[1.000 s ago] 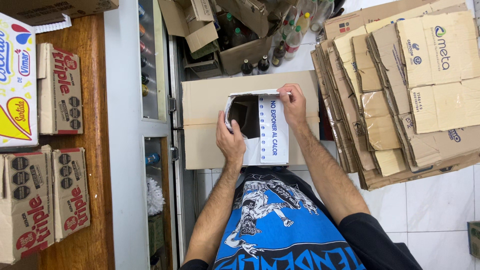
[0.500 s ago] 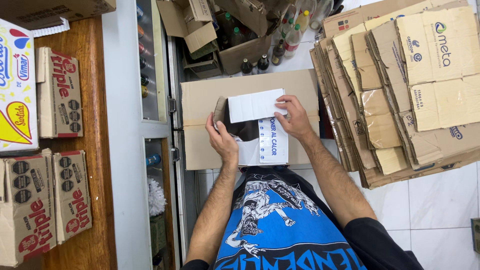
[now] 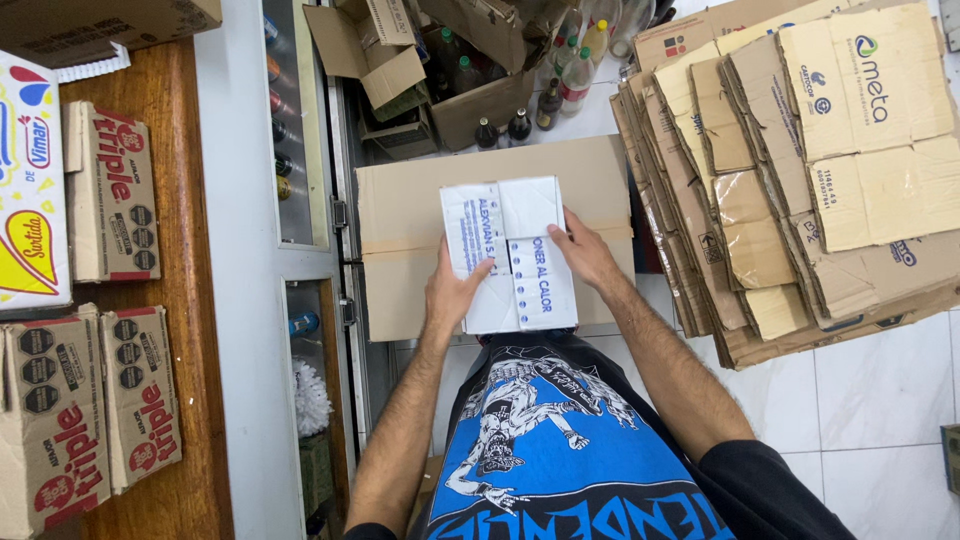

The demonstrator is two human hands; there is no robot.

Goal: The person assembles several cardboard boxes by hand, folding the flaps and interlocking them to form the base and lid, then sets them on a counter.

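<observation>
The small white box (image 3: 510, 255) rests on the large brown carton (image 3: 400, 230), its 4 top flaps folded down flat, the left hand (image 3: 455, 292) and right hand (image 3: 585, 250) gripping its sides; by the look, no tape seals it yet.

A small white cardboard box with blue print (image 3: 510, 255) sits on top of a larger plain brown cardboard carton (image 3: 400, 235), roughly at the middle of its taped top face. The white box's top flaps are folded shut, their seams forming a cross. It stands square to the brown carton, whose closed top lies flat and level beneath it.
</observation>
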